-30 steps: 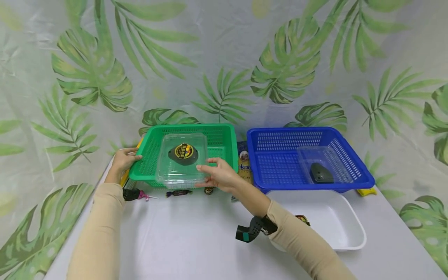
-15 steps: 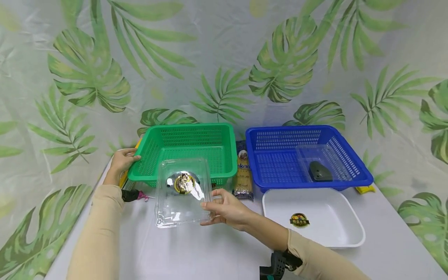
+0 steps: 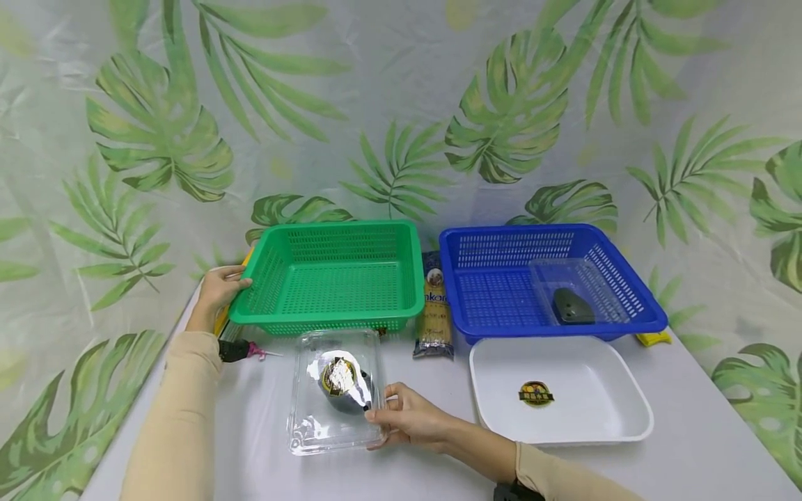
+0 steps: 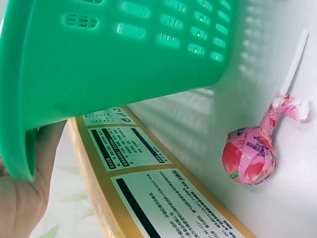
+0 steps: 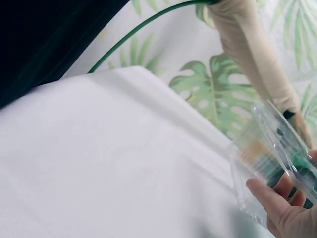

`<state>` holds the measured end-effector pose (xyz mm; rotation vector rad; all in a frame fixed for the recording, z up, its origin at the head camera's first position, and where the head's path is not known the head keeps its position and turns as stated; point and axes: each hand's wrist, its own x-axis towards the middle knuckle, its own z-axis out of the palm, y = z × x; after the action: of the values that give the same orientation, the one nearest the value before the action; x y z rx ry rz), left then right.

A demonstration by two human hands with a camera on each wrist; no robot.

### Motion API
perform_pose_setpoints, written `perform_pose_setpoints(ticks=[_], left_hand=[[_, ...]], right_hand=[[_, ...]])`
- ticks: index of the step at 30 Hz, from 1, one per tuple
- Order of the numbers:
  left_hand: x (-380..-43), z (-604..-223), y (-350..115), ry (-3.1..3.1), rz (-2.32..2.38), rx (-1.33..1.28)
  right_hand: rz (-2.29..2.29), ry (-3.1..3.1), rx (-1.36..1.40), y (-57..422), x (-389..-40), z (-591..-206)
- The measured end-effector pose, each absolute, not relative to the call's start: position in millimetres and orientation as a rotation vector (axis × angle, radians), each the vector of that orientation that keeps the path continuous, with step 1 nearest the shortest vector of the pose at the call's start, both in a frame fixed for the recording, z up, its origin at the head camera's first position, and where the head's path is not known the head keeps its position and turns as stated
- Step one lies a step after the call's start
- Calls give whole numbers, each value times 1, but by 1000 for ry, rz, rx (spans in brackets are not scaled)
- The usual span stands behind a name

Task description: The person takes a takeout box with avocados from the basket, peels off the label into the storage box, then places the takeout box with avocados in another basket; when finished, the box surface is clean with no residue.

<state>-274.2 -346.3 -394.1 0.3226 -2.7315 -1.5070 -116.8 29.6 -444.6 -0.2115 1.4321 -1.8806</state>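
My right hand point(image 3: 416, 421) pinches the right edge of a clear plastic clamshell box point(image 3: 313, 421), held in front of the green basket point(image 3: 338, 321). A round gold-and-black sticker point(image 3: 337, 376) is on its lid, and a dark rounded object point(image 3: 344, 402) shows through the plastic. In the right wrist view, thumb and fingers hold the box point(image 5: 247, 153) side-on. My left hand point(image 3: 216, 292) grips the left rim of the green basket; in the left wrist view its fingers go under the rim, partly hidden by it.
A blue basket point(image 3: 489, 330) holds another clear box point(image 3: 551, 275) with a dark object. Before it stands a white basin point(image 3: 583, 376) bearing a sticker. A spaghetti pack point(image 3: 434, 323) lies between the baskets. A pink lollipop point(image 4: 250, 154) and yellow box point(image 4: 106, 173) lie beside the green basket.
My right hand has lifted the clear box out from over the green basket and brought it toward me, lower in the head view. My left hand has stayed on the basket rim.
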Motion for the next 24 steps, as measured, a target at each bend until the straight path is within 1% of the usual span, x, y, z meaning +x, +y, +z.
perform_pose_setpoints(ticks=[12, 19, 24], left_hand=[[-272, -398, -342, -2623, -1467, 302], [-270, -404, -339, -2588, -1416, 403], [-261, -402, -341, -2624, -1409, 379]], right_hand=[[-1873, 1468, -122, 29, -119, -465], [-1848, 1492, -147, 29, -122, -467], [-1840, 1491, -167, 28, -122, -467]])
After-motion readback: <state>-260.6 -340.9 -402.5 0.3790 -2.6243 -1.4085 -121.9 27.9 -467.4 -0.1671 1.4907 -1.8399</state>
